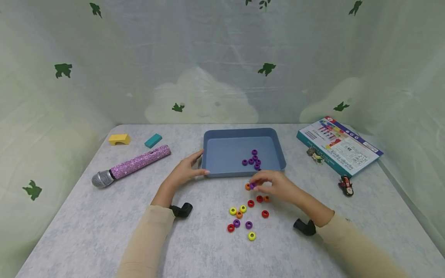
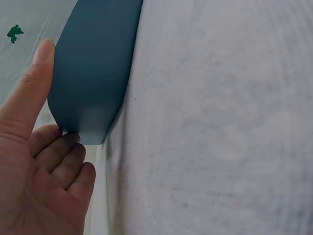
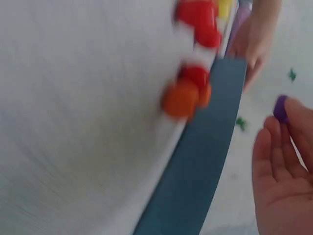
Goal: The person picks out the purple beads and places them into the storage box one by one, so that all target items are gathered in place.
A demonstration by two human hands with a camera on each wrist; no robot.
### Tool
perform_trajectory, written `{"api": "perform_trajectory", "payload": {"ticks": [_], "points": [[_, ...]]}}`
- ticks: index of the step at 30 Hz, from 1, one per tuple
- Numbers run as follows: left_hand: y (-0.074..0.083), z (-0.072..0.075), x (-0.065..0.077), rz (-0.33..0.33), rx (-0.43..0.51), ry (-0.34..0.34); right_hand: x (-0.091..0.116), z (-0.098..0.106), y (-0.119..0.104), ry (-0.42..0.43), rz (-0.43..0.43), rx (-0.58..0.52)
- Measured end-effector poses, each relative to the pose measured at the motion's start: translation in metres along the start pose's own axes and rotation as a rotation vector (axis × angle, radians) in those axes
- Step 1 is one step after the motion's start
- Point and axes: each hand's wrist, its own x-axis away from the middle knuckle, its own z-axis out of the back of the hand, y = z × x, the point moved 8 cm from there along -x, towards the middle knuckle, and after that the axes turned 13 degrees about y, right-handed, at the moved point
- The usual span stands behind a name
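A shallow blue-grey tray (image 1: 226, 174) lies on the table, with several purple beads (image 1: 255, 158) inside toward its right. My left hand (image 1: 185, 168) grips the tray's front left corner, thumb and fingers spread around it; the left wrist view has the thumb along one wall and curled fingertips at the corner of the tray (image 2: 95, 73). Between thumb and fingertips my right hand (image 1: 276, 186) pinches a purple bead (image 3: 280, 108), just in front of the tray's near wall. An orange bead (image 1: 247, 186) appears right beside that pinch in the head view.
Nearer me lie loose beads: red (image 1: 265, 214), yellow (image 1: 252, 236), orange (image 1: 239, 214) and purple (image 1: 248, 225). Leftward are a glittery pink microphone (image 1: 139, 161), a teal block (image 1: 153, 141) and a yellow arch block (image 1: 119, 139). A flat box (image 1: 340, 144) and two small figures (image 1: 345, 186) lie right.
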Motion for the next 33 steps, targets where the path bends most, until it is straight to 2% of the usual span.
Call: {"api": "perform_trajectory", "payload": {"ticks": [4, 7, 11, 15, 20, 25, 29, 33], "points": [[0.001, 0.001, 0.0, 0.0, -0.003, 0.008, -0.031, 0.021, 0.014, 0.155, -0.009, 0.024], [0.001, 0.001, 0.0, -0.001, 0.007, 0.012, -0.052, 0.029, 0.032, 0.222, -0.082, 0.06], [0.001, 0.001, 0.0, -0.003, 0.018, 0.011, -0.073, 0.028, 0.053, 0.254, -0.169, 0.073], [0.001, 0.001, 0.0, -0.003, 0.019, 0.011, -0.086, 0.023, 0.068, 0.247, -0.207, 0.098], [0.0, 0.001, 0.0, -0.006, 0.015, 0.005, -0.094, 0.015, 0.076, 0.198, -0.207, 0.18], [-0.001, 0.0, -0.001, 0.0, -0.001, -0.001, -0.094, 0.011, 0.079, 0.156, -0.243, 0.233], [0.0, 0.0, -0.001, -0.01, 0.004, -0.001, -0.091, 0.013, 0.072, 0.173, -0.24, 0.203], [0.0, 0.0, -0.001, -0.015, 0.009, 0.004, -0.08, 0.017, 0.048, 0.212, -0.153, 0.116]]}}
